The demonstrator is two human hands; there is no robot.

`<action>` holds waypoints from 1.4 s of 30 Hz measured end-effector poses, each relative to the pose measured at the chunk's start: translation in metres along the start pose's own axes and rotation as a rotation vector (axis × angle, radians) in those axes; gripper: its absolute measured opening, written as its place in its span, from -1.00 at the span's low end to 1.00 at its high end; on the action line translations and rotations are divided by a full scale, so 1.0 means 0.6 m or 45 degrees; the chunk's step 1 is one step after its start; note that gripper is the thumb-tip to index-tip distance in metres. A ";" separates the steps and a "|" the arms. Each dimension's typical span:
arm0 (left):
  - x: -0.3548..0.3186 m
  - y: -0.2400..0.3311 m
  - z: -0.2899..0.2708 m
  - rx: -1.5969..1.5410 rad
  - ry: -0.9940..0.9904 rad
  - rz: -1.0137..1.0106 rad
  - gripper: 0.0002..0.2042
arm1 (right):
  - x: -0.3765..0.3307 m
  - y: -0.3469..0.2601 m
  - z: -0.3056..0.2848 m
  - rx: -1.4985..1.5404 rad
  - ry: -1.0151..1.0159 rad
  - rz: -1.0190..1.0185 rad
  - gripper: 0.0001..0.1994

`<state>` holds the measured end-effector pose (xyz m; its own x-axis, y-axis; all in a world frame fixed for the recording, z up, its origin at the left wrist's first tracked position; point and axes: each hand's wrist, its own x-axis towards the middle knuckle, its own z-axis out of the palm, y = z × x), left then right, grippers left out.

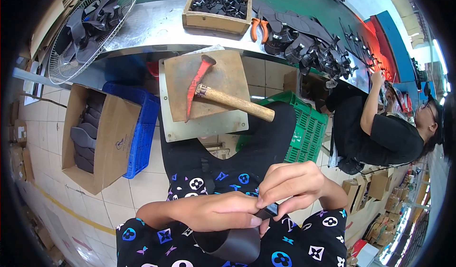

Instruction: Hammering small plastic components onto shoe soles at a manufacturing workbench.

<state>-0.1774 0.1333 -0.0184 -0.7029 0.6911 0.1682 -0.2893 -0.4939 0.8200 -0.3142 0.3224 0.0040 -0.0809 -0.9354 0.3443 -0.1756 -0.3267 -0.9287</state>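
Close to my lap, my left hand (216, 212) is closed on a dark, smooth sole-shaped piece (232, 245), its rounded end hanging below my fingers. My right hand (293, 187) pinches a small glossy black strap piece (269, 212) at the other end of it. Part of the join between the two is hidden by my fingers. Beyond my hands, a hammer with a red head (198, 84) and wooden handle (237, 104) rests on a brown board (178, 91) over a pale plate (185, 133).
A wooden box (213, 22) of small black parts, orange-handled pliers (259, 30) and piled dark sandal pieces (308, 43) occupy the bench. A wire basket (57, 65) stands left. Below are a carton of soles (111, 148), a blue crate (149, 138) and a green crate (311, 129). A co-worker (389, 134) sits right.
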 end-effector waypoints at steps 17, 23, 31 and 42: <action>0.103 0.023 -0.060 1.853 0.861 0.623 -0.33 | -0.242 0.038 0.035 0.034 1.604 0.543 -0.76; 0.137 -0.011 -0.074 1.713 0.713 0.373 -0.40 | -0.363 0.067 -0.019 -0.170 2.016 0.459 -0.78; 0.144 0.017 -0.059 1.439 0.907 0.408 -0.41 | -0.105 0.051 0.040 -0.297 0.784 0.426 -0.85; -0.139 0.168 -0.258 0.689 1.974 1.181 -0.85 | -0.006 0.082 -0.007 -0.346 0.802 0.523 -0.72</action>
<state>-0.2487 -0.0557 -0.0342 -0.4703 -0.8383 0.2759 0.4662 0.0295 0.8842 -0.3265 0.3099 -0.0424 -0.7156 -0.6949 0.0703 -0.2378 0.1478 -0.9600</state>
